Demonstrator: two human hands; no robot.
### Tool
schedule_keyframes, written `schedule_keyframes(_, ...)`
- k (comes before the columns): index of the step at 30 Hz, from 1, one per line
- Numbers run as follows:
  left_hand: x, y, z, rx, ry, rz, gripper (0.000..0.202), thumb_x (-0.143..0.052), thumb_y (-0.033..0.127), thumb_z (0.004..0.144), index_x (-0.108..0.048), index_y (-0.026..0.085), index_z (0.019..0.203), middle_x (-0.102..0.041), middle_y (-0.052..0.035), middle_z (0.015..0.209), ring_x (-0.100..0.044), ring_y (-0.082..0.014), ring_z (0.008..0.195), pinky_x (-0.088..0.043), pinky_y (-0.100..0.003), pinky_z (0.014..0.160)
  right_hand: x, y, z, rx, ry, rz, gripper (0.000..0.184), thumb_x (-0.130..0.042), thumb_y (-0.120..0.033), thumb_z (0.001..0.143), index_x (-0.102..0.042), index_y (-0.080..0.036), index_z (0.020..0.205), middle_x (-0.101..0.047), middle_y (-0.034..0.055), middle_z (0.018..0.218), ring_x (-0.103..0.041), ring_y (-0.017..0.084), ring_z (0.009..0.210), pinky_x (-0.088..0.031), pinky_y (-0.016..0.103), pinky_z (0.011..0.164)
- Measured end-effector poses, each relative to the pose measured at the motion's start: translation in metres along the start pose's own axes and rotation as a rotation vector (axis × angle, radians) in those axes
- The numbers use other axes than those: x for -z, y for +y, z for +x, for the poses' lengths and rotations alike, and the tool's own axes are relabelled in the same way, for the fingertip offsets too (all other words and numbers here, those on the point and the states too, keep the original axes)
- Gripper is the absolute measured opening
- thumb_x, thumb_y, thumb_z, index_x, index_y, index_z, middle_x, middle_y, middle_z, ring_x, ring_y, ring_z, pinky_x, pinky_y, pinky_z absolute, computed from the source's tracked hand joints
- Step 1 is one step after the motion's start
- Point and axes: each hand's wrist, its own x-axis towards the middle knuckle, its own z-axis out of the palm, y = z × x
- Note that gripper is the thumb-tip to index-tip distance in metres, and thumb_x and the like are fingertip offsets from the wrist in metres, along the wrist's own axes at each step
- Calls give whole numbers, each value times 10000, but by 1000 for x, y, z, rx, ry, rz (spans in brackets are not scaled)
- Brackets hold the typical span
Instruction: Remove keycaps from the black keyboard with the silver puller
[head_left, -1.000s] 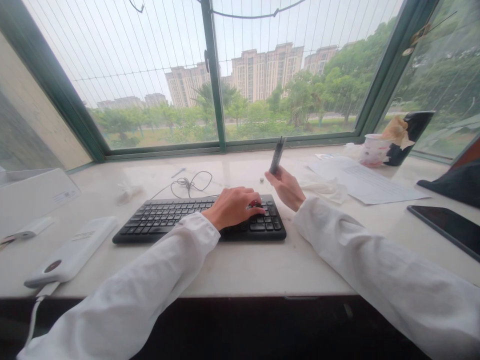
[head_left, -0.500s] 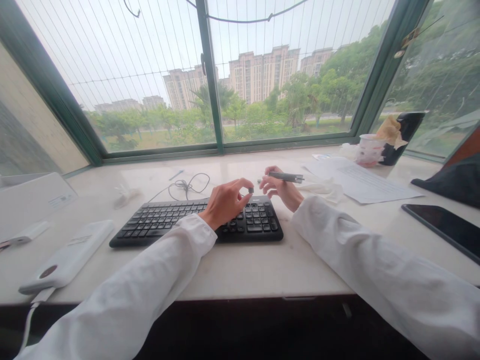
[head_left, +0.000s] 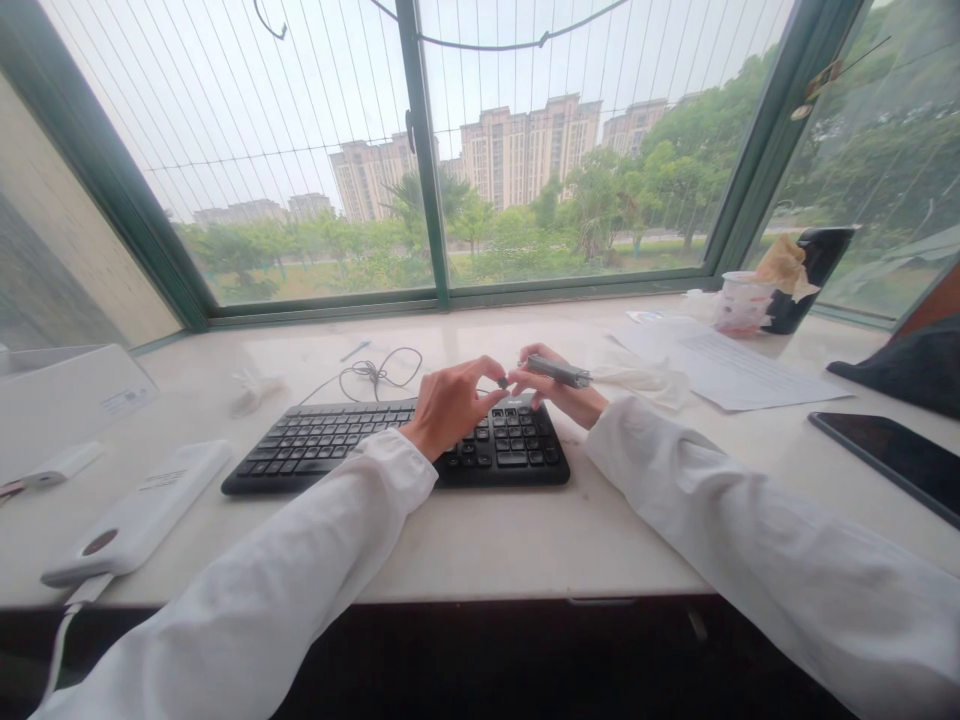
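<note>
My left hand (head_left: 454,408) hovers over the black keyboard (head_left: 322,447), pinching a small dark piece (head_left: 502,382) between thumb and fingertips. The piece is too small to identify, though it may be a keycap. My right hand (head_left: 559,380) holds a dark grey pen-shaped tool (head_left: 559,371) lying almost level in its fingers. The two hands nearly touch above the keyboard's top edge. White sleeves cover both forearms.
A coiled black cable (head_left: 375,372) and crumpled tissue (head_left: 641,385) lie behind the keyboard on the pale stone sill (head_left: 525,545). Around them are a white power bank (head_left: 135,515), papers (head_left: 739,370), a dark tablet (head_left: 892,465) and a paper cup (head_left: 741,303). A window runs behind.
My left hand has risen off the keys with the small piece pinched in it. The tool in my right hand has tipped from upright to nearly level, and the hands have drawn closer.
</note>
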Motion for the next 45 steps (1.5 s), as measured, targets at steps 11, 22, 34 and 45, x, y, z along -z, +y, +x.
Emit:
schedule_keyframes(11,2,3,-1,18,3,71,161,-677,425,847,-676,265,863,-733,59,820,-639,-122,642,-347,-239,573,3,8,2,104,-133,5,536,-819,-417,667,-391,-244,938,-692,14,899,-684,202,802,-533,287,592)
schedule_keyframes(22,3,2,-1,23,17,70,205,-665,468,850,-674,271,906,-730,40,917,-659,-132,756,-338,-228,562,2,6,-1,136,-169,46,579,-857,-407,622,-384,-251,919,-699,10,930,-701,219,907,-552,388,824)
schedule_keyframes(34,-1,-1,-1,27,-6,34,217,-638,475,872,-670,292,983,-749,54,900,-686,-137,742,-403,-226,620,6,13,4,208,-113,8,568,-850,-419,643,-390,-256,933,-697,3,915,-697,204,850,-556,397,808)
schedule_keyframes(45,-2,-2,-1,21,-72,81,177,-614,376,902,-622,294,1059,-742,54,952,-682,-154,753,-404,-260,620,22,16,12,183,7,-86,594,-825,-526,626,-379,-250,906,-714,22,912,-697,221,865,-543,397,813)
